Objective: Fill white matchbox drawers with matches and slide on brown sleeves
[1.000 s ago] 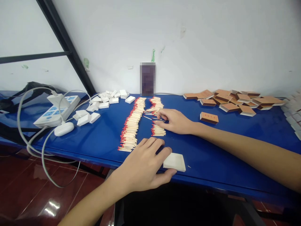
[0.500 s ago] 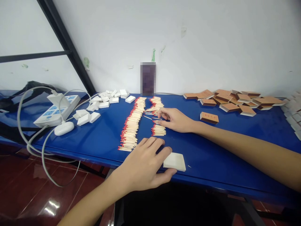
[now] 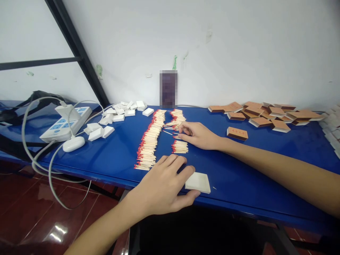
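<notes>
My left hand (image 3: pixel 170 186) rests on the table with its thumb and index finger around the left end of a white matchbox tray (image 3: pixel 198 182), holding it. My right hand (image 3: pixel 195 135) is pinched at the shorter row of red-tipped matches (image 3: pixel 180 147), in a gap between its near and far parts. A few match heads show at the thumb tip; the fingers hide the rest. Left of that hand runs a longer row of matches (image 3: pixel 149 136). Some matches lie askew near the fingertips.
White trays (image 3: pixel 96 134) lie in a pile at the back left, beside a power strip (image 3: pixel 66 124) with looping cables. Orange matchbox sleeves (image 3: pixel 261 111) are heaped at the back right, one sleeve (image 3: pixel 237 133) apart. A blurred dark object (image 3: pixel 168 89) leans on the wall.
My right thumb has moved slightly closer to the fingers, over the near part of the short row. My left hand and the tray have stayed in place.
</notes>
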The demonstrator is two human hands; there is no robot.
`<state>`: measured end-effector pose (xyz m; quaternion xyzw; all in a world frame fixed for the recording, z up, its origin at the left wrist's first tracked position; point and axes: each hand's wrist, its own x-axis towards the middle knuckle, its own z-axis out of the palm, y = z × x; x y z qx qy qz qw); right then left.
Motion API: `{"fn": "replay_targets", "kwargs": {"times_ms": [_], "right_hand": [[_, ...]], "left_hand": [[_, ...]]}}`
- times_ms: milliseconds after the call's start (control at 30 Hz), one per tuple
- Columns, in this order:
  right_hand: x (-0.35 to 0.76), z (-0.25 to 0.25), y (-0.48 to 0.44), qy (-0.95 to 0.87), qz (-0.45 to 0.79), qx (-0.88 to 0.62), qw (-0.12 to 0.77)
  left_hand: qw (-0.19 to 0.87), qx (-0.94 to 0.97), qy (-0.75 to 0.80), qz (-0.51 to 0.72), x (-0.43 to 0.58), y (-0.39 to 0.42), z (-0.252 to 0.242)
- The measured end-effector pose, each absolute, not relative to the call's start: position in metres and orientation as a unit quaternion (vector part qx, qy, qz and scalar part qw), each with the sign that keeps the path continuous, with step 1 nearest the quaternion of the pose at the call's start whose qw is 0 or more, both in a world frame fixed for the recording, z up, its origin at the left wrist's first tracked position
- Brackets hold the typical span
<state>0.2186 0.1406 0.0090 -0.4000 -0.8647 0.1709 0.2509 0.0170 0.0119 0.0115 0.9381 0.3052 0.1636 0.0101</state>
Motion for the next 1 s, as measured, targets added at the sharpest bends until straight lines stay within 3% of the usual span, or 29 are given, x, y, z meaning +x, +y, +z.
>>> {"fn": "replay_targets", "kwargs": {"times_ms": [1000], "right_hand": [[0.2181, 0.0092, 0.1416, -0.861, 0.188, -0.396, 0.259]], "left_hand": [[0.004, 0.939, 0.304, 0.163, 0.0158, 0.0117, 0.0114]]}}
